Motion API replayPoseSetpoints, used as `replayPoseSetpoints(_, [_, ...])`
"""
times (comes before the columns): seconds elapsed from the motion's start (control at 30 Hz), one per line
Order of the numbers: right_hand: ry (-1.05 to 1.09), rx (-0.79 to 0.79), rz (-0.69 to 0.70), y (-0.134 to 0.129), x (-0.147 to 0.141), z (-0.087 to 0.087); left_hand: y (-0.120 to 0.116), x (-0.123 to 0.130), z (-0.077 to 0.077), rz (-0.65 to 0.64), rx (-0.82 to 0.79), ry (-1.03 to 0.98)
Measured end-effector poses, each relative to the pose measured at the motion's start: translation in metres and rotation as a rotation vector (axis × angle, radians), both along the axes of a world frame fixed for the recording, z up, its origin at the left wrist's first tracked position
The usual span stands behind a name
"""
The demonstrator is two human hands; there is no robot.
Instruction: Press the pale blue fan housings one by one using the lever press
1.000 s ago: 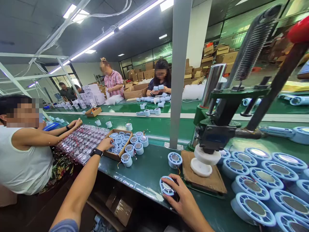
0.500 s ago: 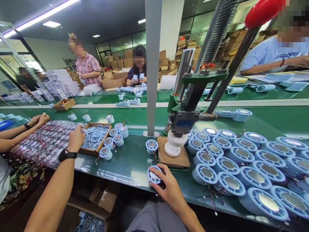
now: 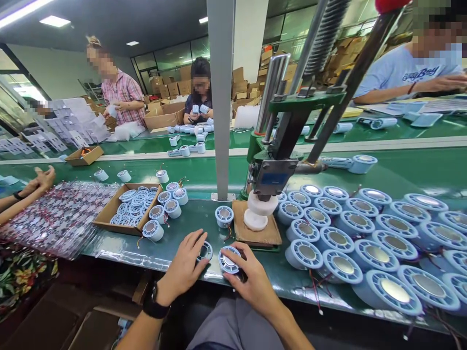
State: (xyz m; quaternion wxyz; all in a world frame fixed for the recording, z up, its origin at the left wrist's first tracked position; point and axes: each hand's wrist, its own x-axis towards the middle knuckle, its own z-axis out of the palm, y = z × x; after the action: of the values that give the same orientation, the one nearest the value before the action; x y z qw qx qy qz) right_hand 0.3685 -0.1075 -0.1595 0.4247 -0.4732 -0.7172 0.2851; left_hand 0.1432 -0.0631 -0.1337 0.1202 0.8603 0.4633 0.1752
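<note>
My left hand (image 3: 188,262), with a black band on its wrist, is closed on a thin blue slotted ring (image 3: 206,251) held just above the bench edge. Close to its right, my right hand (image 3: 250,277) grips a round light-blue motor housing (image 3: 229,260) by its sides, slotted face up with a metallic centre. Behind them another blue housing (image 3: 224,217) stands on the bench, wires trailing. The hand press (image 3: 273,177) rises beyond my right hand, its white upper block above a white round seat (image 3: 255,219) on a brown board.
A cardboard box (image 3: 127,224) of blue rings stands at the left, several housings beside it. Many housings (image 3: 377,257) crowd the bench at right. A grey post (image 3: 222,121) rises behind. Another person's hands (image 3: 40,182) are at far left, over bagged parts (image 3: 58,214).
My left hand has come from the ring box to beside the housing, now carrying a ring. My right hand still holds the housing. The view has shifted slightly.
</note>
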Motion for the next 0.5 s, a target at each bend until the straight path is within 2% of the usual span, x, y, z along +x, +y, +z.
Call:
replayPoseSetpoints(0.1, [-0.016,0.044,0.017,-0.002,0.000,0.002,-0.012,-0.001,-0.009,0.207,0.024,-0.090])
replayPoseSetpoints(0.17, [-0.005,0.067,-0.028,-0.003,-0.005,-0.001,-0.017,0.006,-0.007,0.325,-0.009,-0.219])
replayPoseSetpoints(0.2, [0.003,0.073,-0.072,-0.003,-0.009,-0.004,-0.019,0.011,-0.003,0.344,-0.049,-0.299])
replayPoseSetpoints(0.3, [0.011,0.121,-0.228,-0.006,-0.024,-0.013,-0.025,0.029,0.019,0.239,-0.168,-0.423])
replayPoseSetpoints(0.4, [-0.001,0.206,-0.340,-0.008,-0.034,-0.020,-0.030,0.046,0.040,0.087,-0.168,-0.318])
replayPoseSetpoints(0.5, [-0.008,0.244,-0.388,-0.008,-0.035,-0.020,-0.032,0.057,0.047,0.067,-0.156,-0.273])
